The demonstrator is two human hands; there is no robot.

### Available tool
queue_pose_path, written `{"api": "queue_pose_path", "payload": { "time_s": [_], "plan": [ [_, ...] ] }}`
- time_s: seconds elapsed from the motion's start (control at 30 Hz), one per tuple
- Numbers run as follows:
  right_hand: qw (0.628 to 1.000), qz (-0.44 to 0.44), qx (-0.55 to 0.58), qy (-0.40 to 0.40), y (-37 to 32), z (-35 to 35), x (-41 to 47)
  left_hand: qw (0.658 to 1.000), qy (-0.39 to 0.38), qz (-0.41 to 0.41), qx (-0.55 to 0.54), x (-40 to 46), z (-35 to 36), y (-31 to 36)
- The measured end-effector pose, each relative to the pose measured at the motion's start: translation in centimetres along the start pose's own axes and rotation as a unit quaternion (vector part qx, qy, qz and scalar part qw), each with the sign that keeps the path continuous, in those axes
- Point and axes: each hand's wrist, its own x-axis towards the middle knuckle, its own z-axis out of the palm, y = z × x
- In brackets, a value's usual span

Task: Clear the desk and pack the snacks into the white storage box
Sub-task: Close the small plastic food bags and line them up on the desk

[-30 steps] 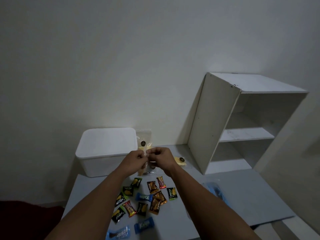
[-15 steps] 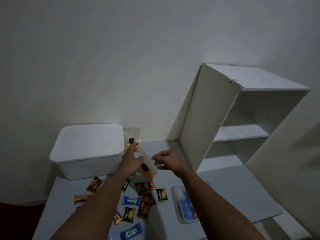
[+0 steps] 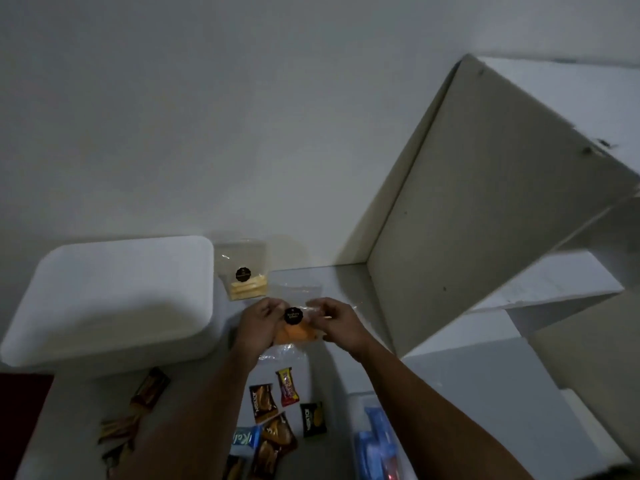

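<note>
Loads of candy packets on my grey table, white storage box left; left hand and right hand both pinching the clear snack bag.

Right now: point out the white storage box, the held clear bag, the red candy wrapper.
white storage box [image 3: 114, 292], head view, lid top.
clear bag [image 3: 293, 315], head view, black sticker.
red candy wrapper [image 3: 288, 386], head view, wrapper middle.

Dim room; plain white wall; white open shelf unit right.
</note>
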Motion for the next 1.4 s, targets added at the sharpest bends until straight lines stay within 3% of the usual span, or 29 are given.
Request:
{"api": "queue_pose_path", "payload": {
  "time_s": [0.3,0.43,0.6,0.8,0.93,1.13,1.23,1.4],
  "plan": [
    [0.999,0.015,-0.014,0.034,1.0,1.1,14.9,0.979,0.139,-0.003,0.146,11.0,2.0,0.4],
    [0.999,0.023,-0.038,0.016,1.6,2.0,19.9,0.969,0.189,-0.022,0.156,13.2,2.0,0.8],
    [0.993,0.033,-0.100,0.053,1.5,2.1,21.4,0.964,0.214,-0.068,0.141,14.3,2.4,1.2],
    [0.979,0.032,-0.114,0.164,1.2,1.6,16.0,0.965,0.197,-0.065,0.158,13.0,1.0,-1.1],
    [0.965,0.098,-0.228,0.091,2.9,2.6,12.4,0.949,0.213,-0.024,0.229,10.0,-0.1,-4.0],
    [0.938,0.174,-0.300,0.006,5.3,5.2,9.5,0.912,0.188,-0.070,0.358,6.2,0.1,-8.3],
    [0.936,0.220,-0.274,0.011,6.4,6.2,8.9,0.924,0.129,-0.125,0.337,5.5,0.7,-10.4],
    [0.951,0.180,-0.242,0.071,7.1,6.9,8.1,0.941,0.113,-0.143,0.285,6.0,0.7,-11.7]
  ]
}}
